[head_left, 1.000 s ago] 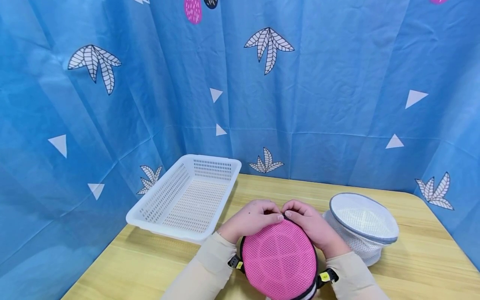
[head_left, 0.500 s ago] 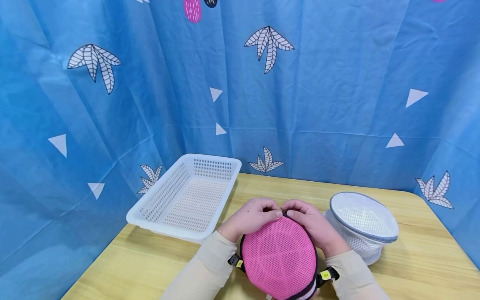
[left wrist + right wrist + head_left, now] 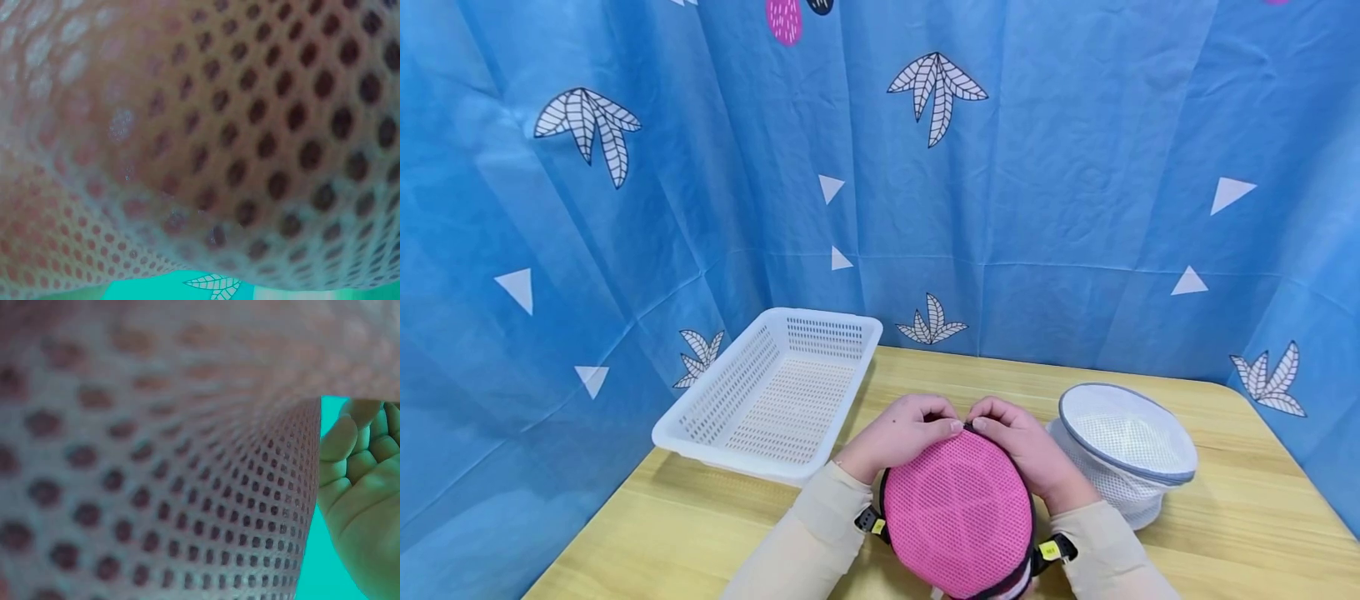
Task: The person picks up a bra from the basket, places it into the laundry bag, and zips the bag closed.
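A round mesh laundry bag (image 3: 957, 515) with a pink top and black edging is held at the near side of the table in the head view. At its far edge my left hand (image 3: 901, 433) pinches the black trim between thumb and curled fingers. Close beside it, my right hand (image 3: 1024, 450) pinches the same trim from the right. Fingertips partly hide the spot they hold. White mesh (image 3: 269, 144) fills most of the left wrist view. In the right wrist view, mesh (image 3: 237, 506) covers the left part, with a palm and curled fingers (image 3: 369, 450) at the right edge.
A white perforated plastic basket (image 3: 842, 417) stands at the back left of the wooden table (image 3: 647, 533). To the right of my right hand is a white mesh laundry bag (image 3: 1131, 433) with grey edging. A blue patterned curtain (image 3: 1045, 208) hangs behind and at the sides.
Both hands stay at the bag's far edge. The right fingertips have shifted slightly along the trim. The basket and the white bag have not moved.
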A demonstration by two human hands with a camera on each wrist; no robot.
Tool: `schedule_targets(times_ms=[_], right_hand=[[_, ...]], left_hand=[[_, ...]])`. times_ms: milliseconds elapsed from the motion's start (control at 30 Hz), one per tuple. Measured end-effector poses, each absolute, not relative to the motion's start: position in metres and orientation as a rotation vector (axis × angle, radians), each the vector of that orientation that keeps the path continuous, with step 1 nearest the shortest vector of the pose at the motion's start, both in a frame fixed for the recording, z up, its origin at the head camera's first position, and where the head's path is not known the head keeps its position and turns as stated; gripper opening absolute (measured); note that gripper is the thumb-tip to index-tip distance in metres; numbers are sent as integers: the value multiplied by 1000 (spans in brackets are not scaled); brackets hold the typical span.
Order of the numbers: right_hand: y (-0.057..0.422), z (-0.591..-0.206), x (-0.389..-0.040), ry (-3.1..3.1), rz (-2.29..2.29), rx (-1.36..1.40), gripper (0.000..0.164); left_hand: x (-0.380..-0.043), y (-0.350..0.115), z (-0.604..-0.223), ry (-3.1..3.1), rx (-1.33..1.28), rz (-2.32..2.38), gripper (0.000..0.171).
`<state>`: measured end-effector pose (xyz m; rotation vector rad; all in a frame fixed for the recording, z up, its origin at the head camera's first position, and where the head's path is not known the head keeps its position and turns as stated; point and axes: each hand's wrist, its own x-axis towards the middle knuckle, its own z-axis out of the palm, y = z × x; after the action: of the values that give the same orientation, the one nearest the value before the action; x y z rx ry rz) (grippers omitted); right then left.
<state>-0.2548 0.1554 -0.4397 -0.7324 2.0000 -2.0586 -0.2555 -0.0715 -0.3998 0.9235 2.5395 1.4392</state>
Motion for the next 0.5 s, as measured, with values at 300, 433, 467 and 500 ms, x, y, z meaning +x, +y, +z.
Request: schedule_targets(times_ms=[300,433,467,500], right_hand=[[154,-436,-253,2076,-2090,-630,19],[157,-434,-253,2069,-2199,-580,17],[158,-433,-252,2056,-2239,-557,17],[158,-432,-252,2046,-2278,-532,17]], left_hand=[[-258,-76,-399,2571,847,1481,14],[-262,-82,-399,2601,763,1599,16],[-263,-83,-399,2596,725,1645,17],[-263,-84,-399,2595,681,1686,18]])
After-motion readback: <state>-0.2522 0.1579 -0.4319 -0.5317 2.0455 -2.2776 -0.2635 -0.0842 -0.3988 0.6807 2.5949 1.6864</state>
